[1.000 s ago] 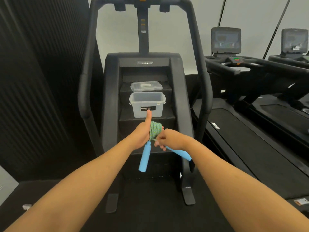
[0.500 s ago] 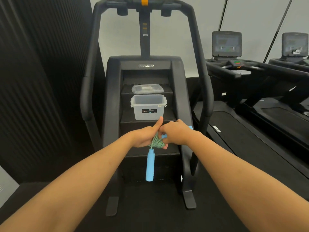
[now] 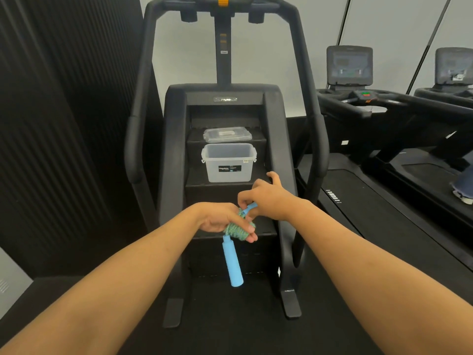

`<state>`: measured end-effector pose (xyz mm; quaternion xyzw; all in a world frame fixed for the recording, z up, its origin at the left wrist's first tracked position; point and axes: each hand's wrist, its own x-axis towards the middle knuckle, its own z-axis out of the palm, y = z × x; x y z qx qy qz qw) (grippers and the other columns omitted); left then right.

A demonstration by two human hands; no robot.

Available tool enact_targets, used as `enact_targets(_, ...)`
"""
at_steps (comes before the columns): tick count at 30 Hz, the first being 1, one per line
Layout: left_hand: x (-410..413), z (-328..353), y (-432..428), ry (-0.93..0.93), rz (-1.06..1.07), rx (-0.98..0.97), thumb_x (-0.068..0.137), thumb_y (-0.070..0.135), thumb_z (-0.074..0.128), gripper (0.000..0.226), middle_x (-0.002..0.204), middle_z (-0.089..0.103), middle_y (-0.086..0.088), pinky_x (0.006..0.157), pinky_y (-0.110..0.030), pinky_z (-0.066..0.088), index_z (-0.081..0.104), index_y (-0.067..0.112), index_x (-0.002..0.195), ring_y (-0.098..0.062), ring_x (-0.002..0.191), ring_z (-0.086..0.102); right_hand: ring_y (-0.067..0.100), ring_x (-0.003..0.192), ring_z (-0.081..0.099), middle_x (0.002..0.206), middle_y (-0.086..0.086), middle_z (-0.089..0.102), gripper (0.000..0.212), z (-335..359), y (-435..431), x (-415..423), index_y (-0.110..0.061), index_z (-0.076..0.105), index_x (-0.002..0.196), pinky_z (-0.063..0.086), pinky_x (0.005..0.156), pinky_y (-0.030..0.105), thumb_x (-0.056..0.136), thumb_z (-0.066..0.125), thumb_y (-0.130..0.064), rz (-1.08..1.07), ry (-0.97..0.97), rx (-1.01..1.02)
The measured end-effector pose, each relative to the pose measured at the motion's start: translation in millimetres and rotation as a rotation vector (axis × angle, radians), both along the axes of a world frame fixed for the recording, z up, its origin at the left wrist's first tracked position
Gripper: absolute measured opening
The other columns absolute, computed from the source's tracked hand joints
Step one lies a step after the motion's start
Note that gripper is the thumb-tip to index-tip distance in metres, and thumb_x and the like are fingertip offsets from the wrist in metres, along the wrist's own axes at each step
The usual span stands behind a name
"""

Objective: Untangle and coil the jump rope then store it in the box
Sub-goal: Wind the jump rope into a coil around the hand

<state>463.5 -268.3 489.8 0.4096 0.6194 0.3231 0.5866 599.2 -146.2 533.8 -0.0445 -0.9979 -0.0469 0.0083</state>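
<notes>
Mostly coiled: left hand (image 3: 217,221) clamped the rope bundle (image 3: 236,229), right hand (image 3: 266,198) pinched a handle (image 3: 249,208); far box (image 3: 228,162) sat empty.

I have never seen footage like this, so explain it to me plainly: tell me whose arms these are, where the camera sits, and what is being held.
There is no robot. A person wears a camera on the head, looking down at their own bare hands. The left hand grips a coiled green jump rope; one blue handle hangs below. The right hand pinches the other blue handle. Ahead, on the steps of a black stair-climber machine, stands an open clear box, its lid one step higher.
</notes>
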Motion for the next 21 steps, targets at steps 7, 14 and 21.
enact_targets(7,-16.0,-8.6,-17.1,-0.31,0.284,0.211,0.099,0.011,0.066,0.019,0.107,0.074,-0.013,0.092,-0.032,0.058,0.067,0.001,0.115,-0.019,0.097,0.073,0.026,0.118,0.05,0.13,0.006,0.051,0.049,-27.0,-4.7,-2.0,-0.027,0.057,0.129,0.037,0.103,0.048,0.084,0.077,-0.026,-0.251,0.744,-0.126)
enact_targets(14,-13.6,-19.1,-21.0,-0.561,0.428,0.394,0.094,0.018,0.067,0.012,0.094,0.071,-0.008,0.087,-0.034,0.058,0.073,0.008,0.098,-0.02,0.092,0.071,0.027,0.116,0.066,0.131,0.013,0.064,0.067,-40.2,-17.7,-0.6,-0.01,0.06,0.132,0.057,0.096,0.04,0.093,0.055,-0.064,-0.559,0.161,-1.817)
enact_targets(21,-9.8,-22.5,-22.3,-0.532,0.387,0.317,0.084,0.022,0.078,0.02,0.095,0.071,-0.011,0.085,-0.04,0.059,0.072,0.01,0.099,-0.024,0.092,0.072,0.026,0.125,0.06,0.135,0.013,0.062,0.056,-47.3,-14.6,-3.0,-0.013,0.058,0.138,0.053,0.099,0.035,0.09,0.073,-0.039,-0.341,-0.082,-1.866)
